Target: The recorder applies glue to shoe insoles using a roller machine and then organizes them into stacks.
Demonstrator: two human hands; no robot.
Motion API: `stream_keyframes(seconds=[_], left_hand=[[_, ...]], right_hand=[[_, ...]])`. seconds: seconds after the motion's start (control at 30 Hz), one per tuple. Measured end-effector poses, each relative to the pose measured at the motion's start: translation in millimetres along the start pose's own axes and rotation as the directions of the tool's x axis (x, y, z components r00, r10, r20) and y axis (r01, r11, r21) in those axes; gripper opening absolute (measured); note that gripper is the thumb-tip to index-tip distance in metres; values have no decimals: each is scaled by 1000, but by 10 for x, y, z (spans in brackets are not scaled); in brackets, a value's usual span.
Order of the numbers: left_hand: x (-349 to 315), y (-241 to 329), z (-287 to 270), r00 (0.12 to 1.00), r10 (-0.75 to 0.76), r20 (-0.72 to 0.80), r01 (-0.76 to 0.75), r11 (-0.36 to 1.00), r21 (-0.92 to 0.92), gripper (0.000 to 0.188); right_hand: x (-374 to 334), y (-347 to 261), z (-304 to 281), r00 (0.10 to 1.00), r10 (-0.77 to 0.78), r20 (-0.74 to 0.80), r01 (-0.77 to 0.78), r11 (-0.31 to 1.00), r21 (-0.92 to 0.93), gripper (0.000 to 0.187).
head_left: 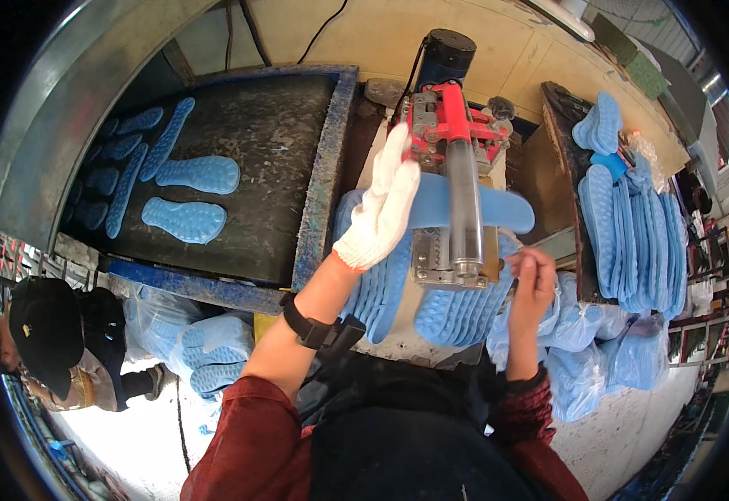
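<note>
A red-framed roller machine [441, 117] with a clear tube-like cylinder [464, 200] stands before me. A blue insole [504, 209] lies crosswise at the cylinder, its rounded end sticking out to the right. My left hand [383, 200], in a white knitted glove, is held flat at the insole's left part, fingers stretched out and reaching toward the red frame. My bare right hand [534, 275] is at the machine's lower right, below the insole's end. Its fingers are curled in; whether anything small is between them is hidden. Studded blue insoles [462, 316] stand in rows under the machine.
On the left, a dark conveyor belt [272, 167] with a blue metal edge carries several studded insoles [185, 220]. Stacked insoles [631, 234] fill a shelf on the right. Bagged insoles [577, 376] lie below it. Another person in a black cap [45, 326] is at lower left.
</note>
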State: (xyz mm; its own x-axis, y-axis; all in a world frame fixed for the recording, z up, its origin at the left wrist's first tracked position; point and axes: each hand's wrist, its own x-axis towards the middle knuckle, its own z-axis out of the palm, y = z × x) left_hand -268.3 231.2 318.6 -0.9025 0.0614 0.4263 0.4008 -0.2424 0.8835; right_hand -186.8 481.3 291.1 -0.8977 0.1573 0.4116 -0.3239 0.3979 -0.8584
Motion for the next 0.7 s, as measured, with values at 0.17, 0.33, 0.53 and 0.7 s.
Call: stream_keyframes(seconds=[0.17,0.33,0.53,0.7], left_hand=[[-331,-239,-295,960,-244,140,215,957,194,59],[-905,97,-491,915,-361,179,318,920,229,56],[-1052,698,-577,626,-779,23,317,228,-921,54],[-121,522,-1575,723,-529,-444,-21,625,-780,49]], right_hand=[[-511,677,353,772,458,441,-463,880,-105,29],[-663,678,1057,718,423,553,-459,885,-81,49],[-794,1529,870,819,477,319,-494,869,-31,60],[-597,1461,364,765,568,303,-640,723,260,46]])
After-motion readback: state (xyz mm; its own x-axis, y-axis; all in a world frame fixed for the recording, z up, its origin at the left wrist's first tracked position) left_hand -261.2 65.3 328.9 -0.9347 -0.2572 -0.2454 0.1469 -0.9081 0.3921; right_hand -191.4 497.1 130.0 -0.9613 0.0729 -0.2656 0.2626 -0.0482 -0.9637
